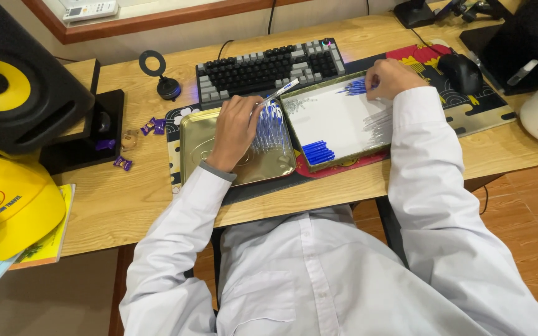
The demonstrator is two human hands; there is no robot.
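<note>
Resting over the gold tray [197, 146] on the worktop [119, 199], the left hand [235, 127] has its fingers closed round a clear pen [281, 91]; more pens [270, 127] lie beneath. Further right, the right hand [391, 78] pinches blue pen parts [355, 87] at the white tray's [337, 121] far edge. Blue caps [317, 152] lie near its front.

A keyboard [269, 67], mouse [461, 71], speaker [20, 81] and yellow cap [10, 205] share the desk [119, 199].

Small purple sweet wrappers [154, 126] lie left of the gold tray [194, 152].
</note>
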